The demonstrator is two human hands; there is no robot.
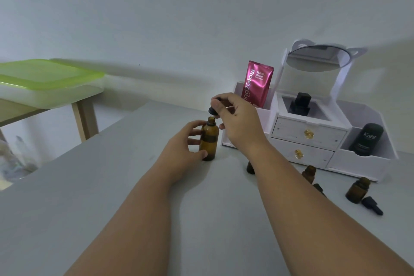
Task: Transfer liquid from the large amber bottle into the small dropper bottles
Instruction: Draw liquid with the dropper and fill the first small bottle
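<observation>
The large amber bottle (209, 140) stands upright on the grey table (112, 197), its mouth uncovered. My left hand (186, 143) grips its body from the left. My right hand (237, 119) pinches a black dropper cap (212, 110) just above the bottle's mouth, the pipette tip at the opening. Three small amber dropper bottles stand uncapped to the right: one (250, 167) partly hidden behind my right forearm, one (309, 172), one (356, 189). Two loose black dropper caps lie near them, one (372, 205) by the rightmost bottle and one (319, 188) by my forearm.
A white cosmetic organiser (309, 134) with two drawers and a round mirror stands at the back right, holding a pink sachet (257, 85), a black bottle (299, 105) and a black tube (367, 139). A green-lidded box (44, 76) sits on a side table at left.
</observation>
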